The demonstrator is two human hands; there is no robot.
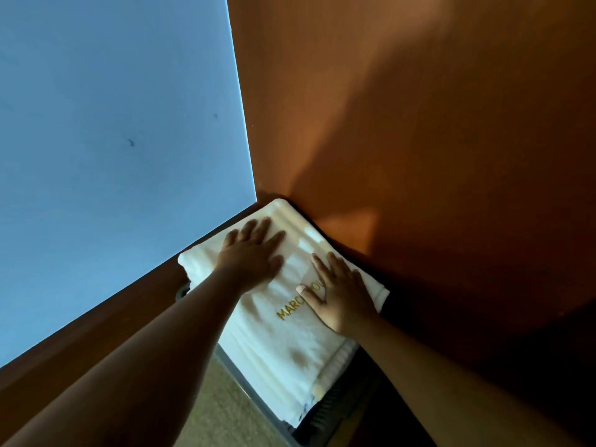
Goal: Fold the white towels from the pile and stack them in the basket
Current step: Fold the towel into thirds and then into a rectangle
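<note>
A folded white towel [277, 337] with gold embroidered lettering lies on top of a stack inside a dark basket [335, 404], tucked into the corner of the room. My left hand [251, 253] lies flat on the towel's far left part, fingers straight and spread. My right hand [338, 291] presses flat on the towel's right side, covering the end of the lettering. More folded towel edges show under the top one at the near end. Most of the basket is hidden by the towels.
A pale blue wall [113, 156] stands to the left and an orange-brown wooden panel [419, 124] to the right, meeting right behind the basket. A brown baseboard [96, 333] runs along the left wall. Beige carpet [225, 408] shows beside the basket.
</note>
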